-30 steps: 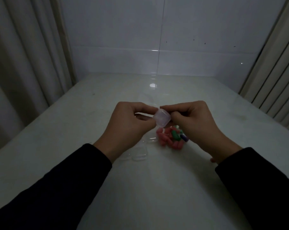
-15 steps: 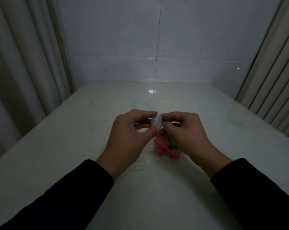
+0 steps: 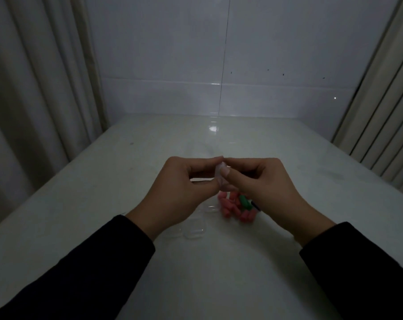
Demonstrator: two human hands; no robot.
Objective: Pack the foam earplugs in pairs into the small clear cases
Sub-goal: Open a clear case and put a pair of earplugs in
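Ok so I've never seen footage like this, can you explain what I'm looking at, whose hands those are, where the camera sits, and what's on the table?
No machine here: a person wears one camera on the head, looking forward and down, so the hands are the wearer's own, in dark sleeves. The left hand and right hand meet above a pale table and pinch a small clear case between the fingertips; whether it is open or shut is hard to tell. Below, on the table, lies a pile of foam earplugs, mostly pink, one green. Beside it lie more clear cases, faint in the dim light. Curtains hang at both sides, with a tiled wall behind.
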